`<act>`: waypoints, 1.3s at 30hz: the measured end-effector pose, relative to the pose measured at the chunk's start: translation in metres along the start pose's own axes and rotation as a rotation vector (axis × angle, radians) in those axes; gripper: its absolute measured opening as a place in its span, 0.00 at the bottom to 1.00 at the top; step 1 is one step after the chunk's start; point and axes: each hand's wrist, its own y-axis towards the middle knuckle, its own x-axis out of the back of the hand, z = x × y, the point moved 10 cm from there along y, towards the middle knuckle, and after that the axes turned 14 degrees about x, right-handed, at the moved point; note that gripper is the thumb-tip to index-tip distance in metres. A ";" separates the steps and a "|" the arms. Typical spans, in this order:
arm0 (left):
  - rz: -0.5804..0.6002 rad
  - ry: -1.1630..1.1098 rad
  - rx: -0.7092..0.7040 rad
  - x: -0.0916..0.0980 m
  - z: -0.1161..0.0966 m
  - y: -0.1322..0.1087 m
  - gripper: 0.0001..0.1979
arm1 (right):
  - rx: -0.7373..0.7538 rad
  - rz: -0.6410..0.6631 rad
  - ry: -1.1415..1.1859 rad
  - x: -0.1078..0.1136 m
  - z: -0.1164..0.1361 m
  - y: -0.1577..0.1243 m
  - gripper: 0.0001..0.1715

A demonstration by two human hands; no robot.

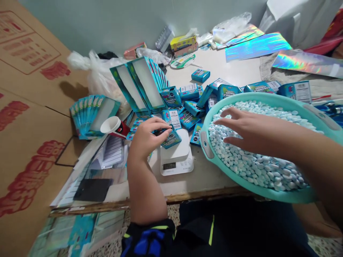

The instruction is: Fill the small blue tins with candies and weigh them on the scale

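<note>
A small blue candy box (172,140) stands on the white digital scale (176,172), and my left hand (151,137) has its thumb and fingers closed on the box's upper edge. The readout on the scale is too small to read. To the right, my right hand (238,126) hovers over or just touches the pale blue-white candies (257,166), its fingers spread. They fill a large turquoise tub (233,178) with grey handle grips. Whether a candy lies under my right fingers cannot be made out.
Several blue boxes (189,119) are heaped behind the scale. Display cartons (142,84) and a red-and-white paper cup (115,127) are on the left, near a dark flat object (93,189). A large cardboard box (29,117) borders the left side. Holographic sheets (257,46) lie behind.
</note>
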 end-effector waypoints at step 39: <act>0.232 0.020 -0.344 -0.115 -0.112 -0.041 0.17 | -0.072 0.237 0.128 -0.003 -0.003 -0.001 0.14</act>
